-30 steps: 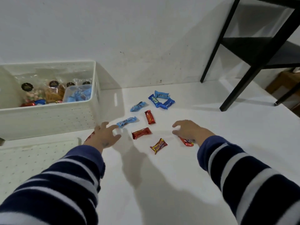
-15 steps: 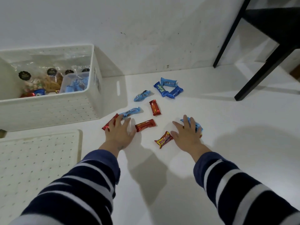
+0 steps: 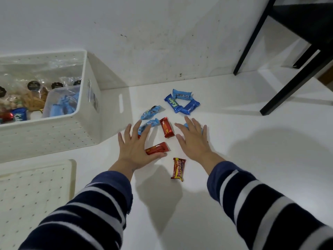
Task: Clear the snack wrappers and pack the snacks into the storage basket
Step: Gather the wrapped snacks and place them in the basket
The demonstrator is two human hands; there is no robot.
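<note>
Several small wrapped snacks lie on the white table. My left hand [image 3: 135, 148] lies flat with spread fingers, its thumb side on a red bar [image 3: 157, 148] and its fingertips on a light blue pack [image 3: 148, 125]. My right hand [image 3: 194, 139] is flat too, covering a blue pack [image 3: 186, 125] that barely shows. Between the hands stands a red bar [image 3: 167, 130]. A red-yellow bar [image 3: 178, 168] lies nearer to me. Three blue packs [image 3: 181, 102] cluster farther back, another light blue pack [image 3: 151, 112] to their left. The white storage basket [image 3: 54, 134] at left holds bagged snacks.
A white perforated lid [image 3: 34, 195] lies at the lower left in front of the basket. A clear tub [image 3: 61, 102] with blue packs sits inside the basket. Black furniture legs [image 3: 288, 85] stand at the right rear. A white wall backs the table.
Both hands have slid forward across the table with flat fingers, pushing snacks toward the middle. The view has moved closer and the red-yellow bar now lies behind the hands.
</note>
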